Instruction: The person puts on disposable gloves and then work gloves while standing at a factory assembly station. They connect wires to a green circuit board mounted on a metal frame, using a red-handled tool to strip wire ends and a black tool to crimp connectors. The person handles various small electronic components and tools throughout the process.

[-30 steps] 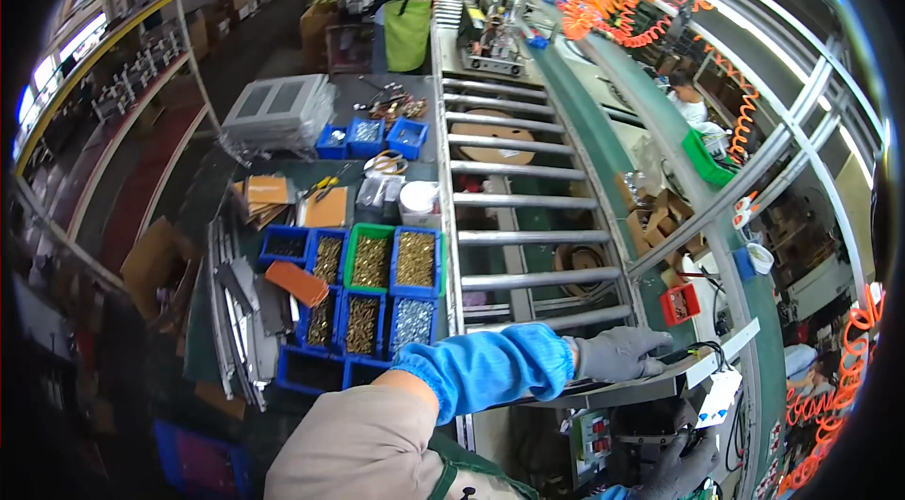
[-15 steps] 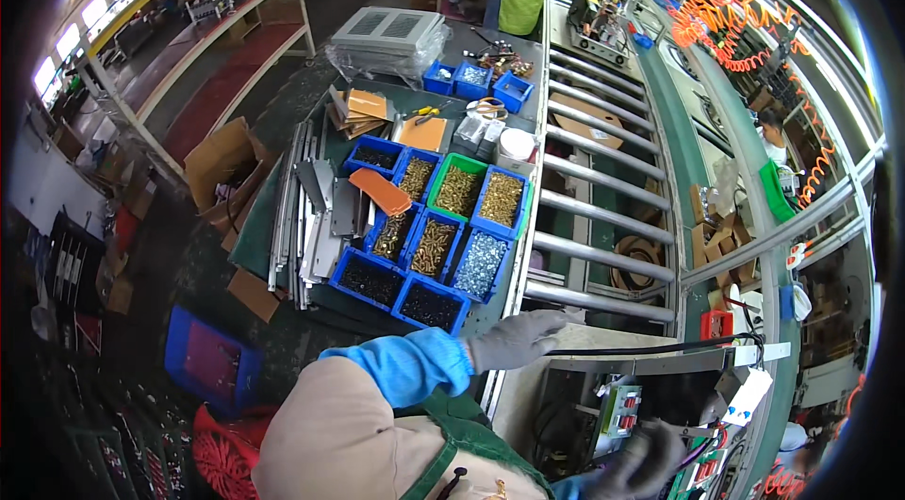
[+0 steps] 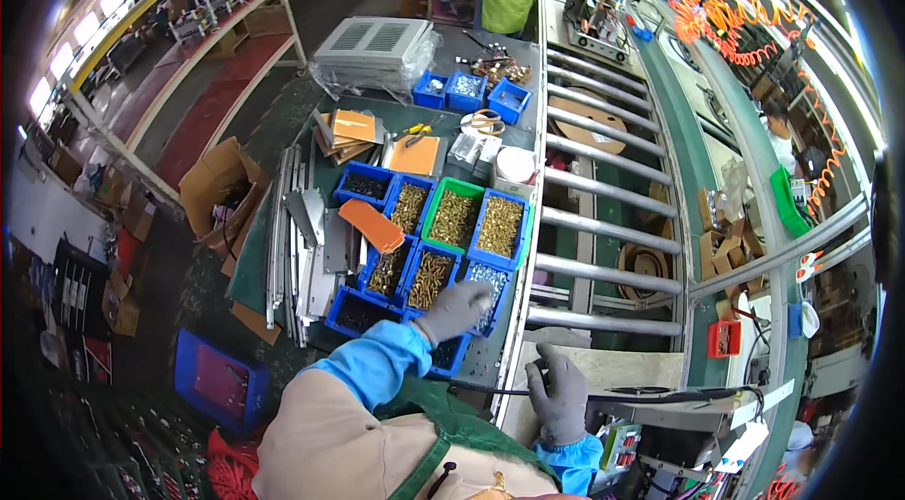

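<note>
The left hand reached into a blue bin of silvery screws, fingers curled loosely. The right hand lay spread wide on the pale board, holding nothing.

Left hand in a grey glove, reaching forward and a little to the right from a bright blue sleeve, fingers curled loosely downward, palm down. Right hand likewise grey-gloved, lower and nearer the body, fingers spread and pointing up and forward, blue cuff showing at the wrist. Both forearms coming in from the lower edge over a tan upper sleeve, hands near each other but apart.
</note>
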`<act>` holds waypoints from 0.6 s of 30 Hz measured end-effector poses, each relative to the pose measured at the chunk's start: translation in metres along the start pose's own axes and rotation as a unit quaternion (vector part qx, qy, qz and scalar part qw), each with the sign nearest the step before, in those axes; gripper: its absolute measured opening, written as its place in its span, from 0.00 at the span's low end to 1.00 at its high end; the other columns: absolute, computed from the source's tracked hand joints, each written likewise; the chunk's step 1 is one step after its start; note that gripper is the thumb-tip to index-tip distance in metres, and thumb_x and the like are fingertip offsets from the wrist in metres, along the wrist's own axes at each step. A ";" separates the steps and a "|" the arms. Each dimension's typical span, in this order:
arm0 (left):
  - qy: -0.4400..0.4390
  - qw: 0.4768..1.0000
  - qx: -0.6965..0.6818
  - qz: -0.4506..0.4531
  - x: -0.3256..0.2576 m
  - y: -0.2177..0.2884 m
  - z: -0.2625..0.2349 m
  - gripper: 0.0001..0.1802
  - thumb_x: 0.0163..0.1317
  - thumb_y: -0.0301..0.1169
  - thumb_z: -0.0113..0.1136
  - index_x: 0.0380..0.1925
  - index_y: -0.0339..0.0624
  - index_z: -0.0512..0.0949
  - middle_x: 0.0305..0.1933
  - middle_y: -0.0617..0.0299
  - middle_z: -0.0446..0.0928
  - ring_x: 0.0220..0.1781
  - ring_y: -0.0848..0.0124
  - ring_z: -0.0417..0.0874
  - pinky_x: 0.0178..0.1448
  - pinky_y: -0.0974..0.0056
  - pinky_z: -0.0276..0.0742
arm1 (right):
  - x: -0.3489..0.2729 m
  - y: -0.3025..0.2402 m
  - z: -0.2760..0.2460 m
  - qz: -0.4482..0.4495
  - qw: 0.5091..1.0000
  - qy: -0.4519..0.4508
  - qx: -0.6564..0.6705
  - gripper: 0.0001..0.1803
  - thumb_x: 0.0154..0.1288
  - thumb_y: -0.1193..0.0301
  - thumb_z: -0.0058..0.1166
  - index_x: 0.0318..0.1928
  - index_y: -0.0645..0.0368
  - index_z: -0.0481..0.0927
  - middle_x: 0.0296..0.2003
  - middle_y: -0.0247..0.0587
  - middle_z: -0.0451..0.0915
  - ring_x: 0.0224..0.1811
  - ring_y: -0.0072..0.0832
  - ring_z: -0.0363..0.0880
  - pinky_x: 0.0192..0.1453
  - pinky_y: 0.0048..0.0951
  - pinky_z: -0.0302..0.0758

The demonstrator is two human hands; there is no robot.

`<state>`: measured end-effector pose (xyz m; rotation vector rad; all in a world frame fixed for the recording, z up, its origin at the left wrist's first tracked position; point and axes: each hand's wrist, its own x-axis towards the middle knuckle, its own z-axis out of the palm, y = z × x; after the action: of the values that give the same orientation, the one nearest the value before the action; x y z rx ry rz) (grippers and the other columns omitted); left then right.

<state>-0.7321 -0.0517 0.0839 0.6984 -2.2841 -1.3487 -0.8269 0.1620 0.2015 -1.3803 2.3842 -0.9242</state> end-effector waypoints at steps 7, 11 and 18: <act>0.113 0.990 0.047 -0.073 0.164 -0.024 -0.001 0.21 0.54 0.30 0.62 0.50 0.42 0.76 0.46 0.53 0.78 0.41 0.60 0.81 0.47 0.59 0.76 | 0.075 -0.004 0.017 0.052 0.995 -0.038 0.072 0.17 0.60 0.68 0.57 0.49 0.59 0.75 0.29 0.42 0.80 0.25 0.34 0.78 0.30 0.33 0.74; 0.152 0.983 0.087 -0.050 0.238 -0.039 0.024 0.24 0.52 0.30 0.62 0.53 0.46 0.75 0.43 0.52 0.78 0.42 0.56 0.80 0.50 0.57 0.75 | 0.110 0.007 0.027 0.073 0.989 -0.048 0.116 0.19 0.60 0.71 0.58 0.50 0.65 0.75 0.28 0.43 0.80 0.26 0.25 0.77 0.32 0.26 0.73; 0.055 0.995 0.062 -0.054 0.276 -0.046 0.032 0.15 0.55 0.31 0.59 0.45 0.53 0.81 0.36 0.52 0.77 0.40 0.57 0.80 0.49 0.57 0.75 | 0.160 0.022 0.047 0.146 0.953 -0.085 0.251 0.18 0.63 0.72 0.56 0.51 0.68 0.74 0.29 0.30 0.77 0.29 0.17 0.73 0.35 0.21 0.72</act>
<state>-0.9602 -0.2135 0.0510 0.9247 -2.2853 -1.1914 -0.9038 0.0159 0.1688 -0.8520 1.9627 -1.1624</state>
